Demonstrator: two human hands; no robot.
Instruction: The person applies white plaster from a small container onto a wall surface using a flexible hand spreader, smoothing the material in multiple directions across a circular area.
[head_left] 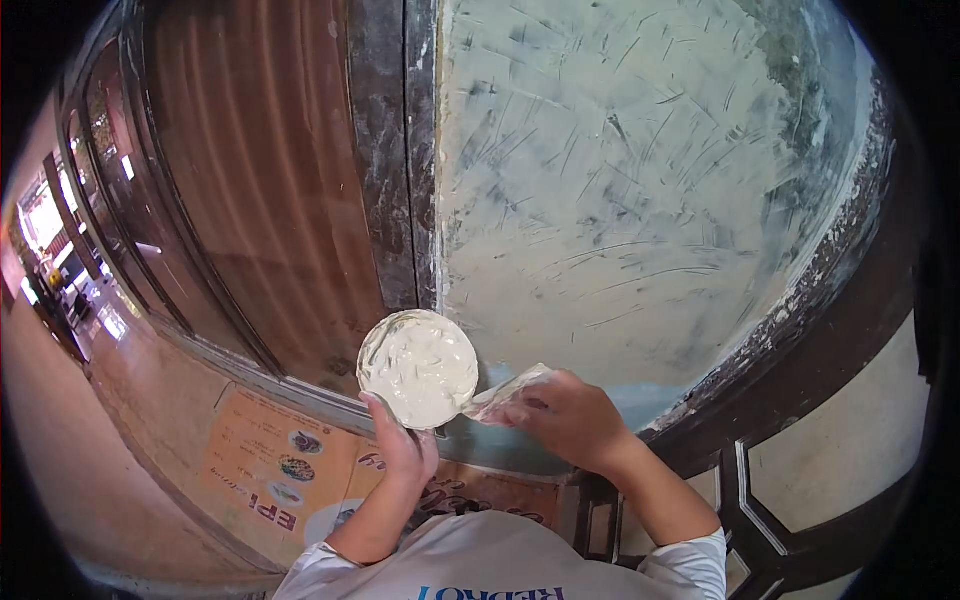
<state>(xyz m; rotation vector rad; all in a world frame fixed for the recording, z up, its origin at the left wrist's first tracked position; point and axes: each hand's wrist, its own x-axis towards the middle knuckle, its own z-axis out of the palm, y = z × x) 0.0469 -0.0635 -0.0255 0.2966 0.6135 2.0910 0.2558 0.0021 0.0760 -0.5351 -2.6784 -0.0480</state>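
Note:
My left hand (405,450) grips a round tub (364,352) from below and its near side. Thick white paste (422,370), stirred into ridges, fills it. In my right hand (580,420) is a paste-smeared putty knife (508,392), its end close against the tub's right rim; whether it touches the paste is hard to tell. Beyond both hands stands a wall panel (600,200) coated in pale, streaky filler, with darker patches showing through.
A dark, paint-flecked post (395,150) divides the coated panel from a brown panel (250,150) at left. Below lies an orange printed banner (275,450) on the floor. Dark framework with pale panels (840,450) stands at lower right. Far left, a shiny floor (125,335) leads toward bright light.

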